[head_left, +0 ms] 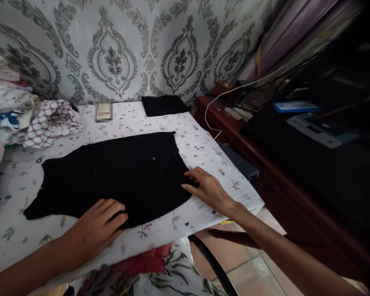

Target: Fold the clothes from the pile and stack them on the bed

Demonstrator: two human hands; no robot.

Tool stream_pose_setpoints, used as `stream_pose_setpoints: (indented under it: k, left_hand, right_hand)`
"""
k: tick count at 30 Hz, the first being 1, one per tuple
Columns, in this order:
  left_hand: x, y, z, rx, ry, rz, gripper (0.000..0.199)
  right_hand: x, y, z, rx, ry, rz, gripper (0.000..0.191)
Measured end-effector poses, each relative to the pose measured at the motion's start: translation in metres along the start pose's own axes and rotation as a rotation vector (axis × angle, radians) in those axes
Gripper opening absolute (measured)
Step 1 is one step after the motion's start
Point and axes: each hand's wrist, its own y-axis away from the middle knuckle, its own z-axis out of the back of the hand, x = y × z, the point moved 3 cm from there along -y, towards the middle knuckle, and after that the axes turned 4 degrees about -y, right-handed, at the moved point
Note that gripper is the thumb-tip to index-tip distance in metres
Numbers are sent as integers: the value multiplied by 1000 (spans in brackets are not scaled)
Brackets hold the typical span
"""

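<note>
Your black buttoned garment (120, 176) lies spread on the white printed sheet (209, 156), its broad end to the right and its narrower, cut-in end to the left, with a line of small buttons (153, 158) running across it. Your left hand (103, 220) rests over the garment's near edge, fingers loosely bent; its underside is hidden, so you cannot tell whether it grips any fabric. Your right hand (205, 187) is at the right edge, its thumb and forefinger parted on the black cloth rather than clenched. Beyond the garment, a folded black cloth (165, 105) lies flat near the far edge of the sheet, and to its left sits a small blurred item (103, 112) whose markings cannot be read. At the far left, a white cloth with red-outlined circles (52, 123) lies against a heap of mixed clothes (6, 96). Right of the sheet stands a reddish-brown wooden desk (234, 133), with a white cable (207, 113) looping down from it toward the sheet.
</note>
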Motion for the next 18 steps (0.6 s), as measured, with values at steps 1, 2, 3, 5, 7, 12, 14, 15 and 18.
stream_pose_setpoints:
  k: [1, 2, 3, 5, 7, 12, 14, 15, 18]
  left_hand:
    - [0, 1, -1, 0, -1, 2, 23]
    - [0, 2, -1, -3, -1, -1, 24]
    - [1, 2, -2, -7, 0, -6, 24]
    - [1, 4, -4, -19, -1, -18, 27]
    - [2, 5, -5, -20, -3, -21, 30]
    - [4, 7, -9, -50, -13, -17, 33]
    - [4, 7, -11, -60, -19, -14, 34]
    - [4, 7, -12, -60, -20, -12, 35]
    - [2, 6, -11, -61, -27, -9, 35]
  right_hand:
    - [0, -1, -2, -5, 1, -5, 12]
    - [0, -1, -4, -3, -8, 0, 5]
    - [0, 0, -5, -4, -27, 11, 2]
    - [2, 4, -4, -11, -104, 48, 8]
    - [3, 10, -1, -25, -229, 78, 7]
    - [-3, 24, 5, 16, -433, -14, 11]
    - [-6, 24, 5, -14, -349, -34, 11]
    - [-7, 23, 4, -32, -279, -36, 13]
    - [-11, 19, 1, -75, -80, -60, 27]
